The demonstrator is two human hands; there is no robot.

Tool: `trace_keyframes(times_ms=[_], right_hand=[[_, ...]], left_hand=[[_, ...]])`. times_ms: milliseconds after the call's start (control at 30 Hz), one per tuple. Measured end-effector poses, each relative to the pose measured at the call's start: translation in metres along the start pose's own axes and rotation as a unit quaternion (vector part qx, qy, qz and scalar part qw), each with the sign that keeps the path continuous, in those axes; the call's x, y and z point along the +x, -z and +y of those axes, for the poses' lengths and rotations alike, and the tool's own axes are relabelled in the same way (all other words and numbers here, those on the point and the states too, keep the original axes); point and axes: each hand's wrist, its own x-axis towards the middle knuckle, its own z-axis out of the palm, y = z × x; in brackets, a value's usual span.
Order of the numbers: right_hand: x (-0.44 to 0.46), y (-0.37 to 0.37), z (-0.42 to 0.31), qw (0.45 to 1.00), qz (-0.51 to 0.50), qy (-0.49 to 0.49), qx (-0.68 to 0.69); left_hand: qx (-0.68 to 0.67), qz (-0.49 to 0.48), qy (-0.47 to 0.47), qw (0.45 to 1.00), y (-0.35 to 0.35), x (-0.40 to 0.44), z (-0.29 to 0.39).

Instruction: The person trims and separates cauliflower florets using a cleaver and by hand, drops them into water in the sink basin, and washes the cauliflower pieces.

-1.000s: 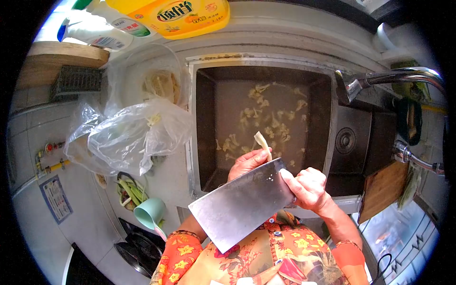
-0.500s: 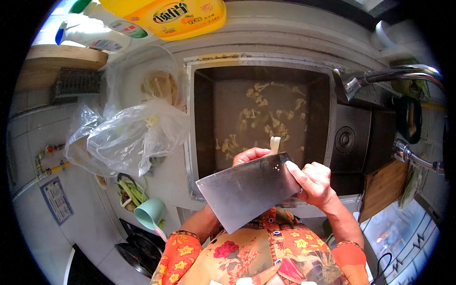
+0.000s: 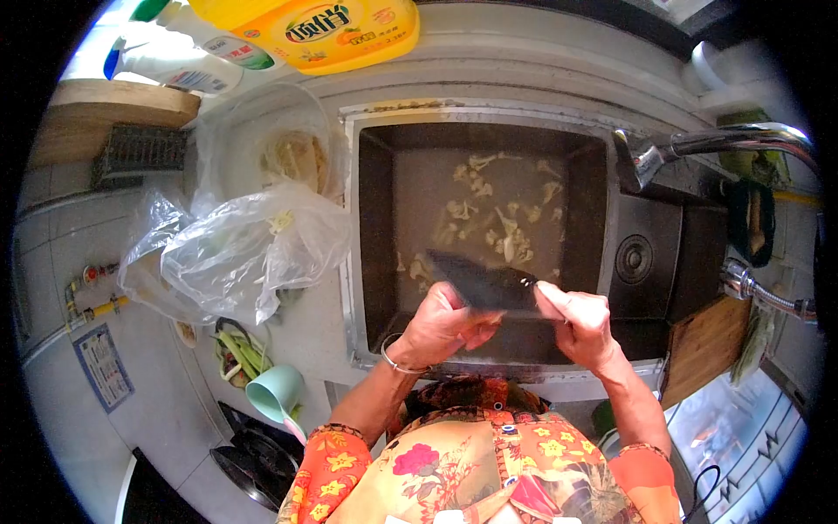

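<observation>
My right hand [image 3: 580,325] is closed on the end of a broad cleaver [image 3: 489,286], whose dark blade is tilted and blurred above the front of the sink [image 3: 374,236]. Close against the blade's lower edge is my left hand [image 3: 445,330], its fingers curled; whatever it holds is hidden. Pale cauliflower pieces [image 3: 515,240] lie in the water in the sink, behind the cleaver.
Left of the sink are a clear plastic bag [image 3: 249,249], green vegetables [image 3: 242,354] and a mint-green cup [image 3: 275,393]. A yellow bottle [image 3: 323,39] stands at the back. Rightward are a faucet [image 3: 707,142], a small basin [image 3: 668,262] and a wooden board [image 3: 707,349].
The cleaver has swung up from its slant toward my body to a position over the sink. My left hand has come out from behind it, lower. The pale stalk it held no longer shows.
</observation>
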Motion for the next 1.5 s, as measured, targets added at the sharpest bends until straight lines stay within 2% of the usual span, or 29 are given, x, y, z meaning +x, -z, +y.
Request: trace_keyframes(times_ms=[33, 67, 133, 200, 267, 300, 400, 433, 467, 500, 567, 600, 667, 767, 1000, 1067, 1100, 1133, 1167, 1300, 1367, 1400, 1467, 1500], right_hand=[[-0.004, 0.001, 0.001, 0.998, -0.006, -0.047, 0.028], [-0.004, 0.001, 0.000, 0.999, -0.005, -0.046, 0.029], [-0.002, 0.005, -0.007, 0.990, 0.024, -0.125, 0.060], [-0.001, 0.011, -0.011, 0.986, 0.022, -0.152, 0.056], [-0.001, 0.011, -0.010, 0.984, 0.060, -0.160, 0.051], [-0.001, 0.012, -0.010, 0.981, 0.068, -0.171, 0.057], [-0.005, 0.015, -0.009, 0.975, 0.070, -0.201, 0.059], [-0.006, 0.015, -0.008, 0.975, 0.070, -0.203, 0.058], [-0.007, 0.015, -0.007, 0.978, 0.075, -0.188, 0.047], [-0.007, 0.015, -0.006, 0.981, 0.081, -0.174, 0.036], [-0.009, 0.015, -0.005, 0.981, 0.078, -0.173, 0.040], [-0.010, 0.015, -0.004, 0.982, 0.076, -0.169, 0.046], [-0.010, 0.015, -0.005, 0.980, 0.073, -0.179, 0.056], [-0.011, 0.013, -0.004, 0.978, 0.072, -0.182, 0.067], [-0.012, 0.010, -0.005, 0.980, 0.075, -0.170, 0.070], [-0.012, 0.011, -0.007, 0.979, 0.075, -0.177, 0.073], [-0.012, 0.011, -0.009, 0.977, 0.075, -0.184, 0.077], [-0.012, 0.009, -0.010, 0.977, 0.075, -0.184, 0.078], [-0.012, 0.008, -0.010, 0.976, 0.072, -0.188, 0.081], [-0.012, 0.002, -0.013, 0.974, 0.063, -0.195, 0.092], [-0.009, 0.001, -0.015, 0.976, 0.060, -0.190, 0.088], [-0.007, 0.001, -0.015, 0.977, 0.058, -0.187, 0.083], [-0.006, 0.002, -0.013, 0.977, 0.065, -0.189, 0.080], [-0.005, 0.004, -0.012, 0.976, 0.073, -0.192, 0.076]], left_hand=[[-0.020, -0.016, 0.020, 0.999, 0.001, 0.001, 0.004], [-0.019, -0.015, 0.019, 1.000, 0.007, 0.003, 0.006], [0.040, 0.107, -0.001, 0.993, 0.026, 0.011, 0.000], [0.122, 0.253, -0.053, 0.958, 0.049, 0.032, -0.009], [0.085, 0.340, -0.121, 0.929, 0.062, 0.057, -0.019], [0.085, 0.340, -0.119, 0.929, 0.068, 0.067, -0.022], [0.220, 0.391, -0.147, 0.882, 0.095, 0.100, -0.044], [0.404, 0.321, -0.182, 0.837, 0.116, 0.114, -0.059], [0.570, 0.237, -0.210, 0.758, 0.128, 0.124, -0.070], [0.570, 0.235, -0.209, 0.759, 0.129, 0.130, -0.076], [0.778, 0.099, -0.096, 0.613, 0.128, 0.139, -0.089], [0.778, 0.097, -0.095, 0.614, 0.117, 0.137, -0.086], [0.843, 0.042, 0.029, 0.535, 0.097, 0.129, -0.083], [0.849, 0.037, 0.006, 0.527, 0.104, 0.129, -0.092], [0.851, 0.000, 0.029, 0.525, 0.134, 0.133, -0.099], [0.702, 0.101, -0.065, 0.702, 0.134, 0.124, -0.096], [0.703, 0.100, -0.064, 0.701, 0.125, 0.117, -0.087], [0.522, 0.142, 0.006, 0.841, 0.116, 0.109, -0.078], [0.309, 0.176, 0.075, 0.932, 0.105, 0.101, -0.068], [0.277, 0.163, 0.059, 0.945, 0.079, 0.073, -0.051], [0.127, 0.155, 0.023, 0.979, 0.071, 0.065, -0.050], [0.127, 0.156, 0.022, 0.979, 0.073, 0.063, -0.051], [0.238, 0.240, 0.023, 0.941, 0.082, 0.063, -0.057], [0.237, 0.240, 0.022, 0.941, 0.090, 0.064, -0.058]])
